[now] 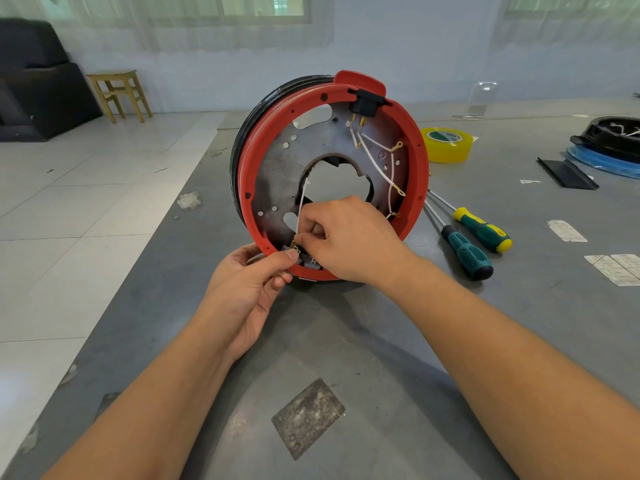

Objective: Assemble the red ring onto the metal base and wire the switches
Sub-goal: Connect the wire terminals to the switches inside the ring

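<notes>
Both hands [249, 282] at red ring's [417, 161] bottom

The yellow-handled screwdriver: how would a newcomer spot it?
Start at the red ring standing upright on the grey table. Right of it lie two screwdrivers; the yellow-handled screwdriver is the farther one, while the black-tipped screwdriver lacks yellow.

two screwdrivers [467, 251], one tape roll [447, 144]

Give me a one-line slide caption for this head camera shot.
Both hands work a white wire terminal at the bottom of the upright red ring, left hand steadying, right hand pinching; screwdrivers alongside.
</notes>
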Available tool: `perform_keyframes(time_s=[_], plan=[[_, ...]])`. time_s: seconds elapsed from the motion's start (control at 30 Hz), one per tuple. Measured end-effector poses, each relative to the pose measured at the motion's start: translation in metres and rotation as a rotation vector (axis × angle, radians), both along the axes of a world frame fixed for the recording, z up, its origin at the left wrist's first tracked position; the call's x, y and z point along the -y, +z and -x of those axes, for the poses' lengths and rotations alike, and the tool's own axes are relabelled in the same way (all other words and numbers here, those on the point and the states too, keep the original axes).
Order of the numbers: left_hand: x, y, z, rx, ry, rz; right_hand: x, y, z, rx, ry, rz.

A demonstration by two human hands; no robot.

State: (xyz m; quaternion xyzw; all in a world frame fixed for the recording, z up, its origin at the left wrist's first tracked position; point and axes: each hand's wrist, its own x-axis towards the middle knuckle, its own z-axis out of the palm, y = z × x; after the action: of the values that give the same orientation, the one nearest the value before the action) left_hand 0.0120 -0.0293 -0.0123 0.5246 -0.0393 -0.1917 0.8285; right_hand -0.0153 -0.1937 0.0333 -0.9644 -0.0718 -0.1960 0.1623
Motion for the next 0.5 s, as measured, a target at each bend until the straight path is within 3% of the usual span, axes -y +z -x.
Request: perform_keyframes(time_s=[0.23,0.5], plan=[[-0.0028,-0.0011,-0.0012,0.013,-0.028,0.0,0.0018,-0.0001,-0.0002,-0.011,0.004,-0.043],[-0.0073,-0.0027,-0.0005,0.059,-0.013,-0.018,0.0029,-0.0008,-0.0036,-0.093,-0.005,-0.259]])
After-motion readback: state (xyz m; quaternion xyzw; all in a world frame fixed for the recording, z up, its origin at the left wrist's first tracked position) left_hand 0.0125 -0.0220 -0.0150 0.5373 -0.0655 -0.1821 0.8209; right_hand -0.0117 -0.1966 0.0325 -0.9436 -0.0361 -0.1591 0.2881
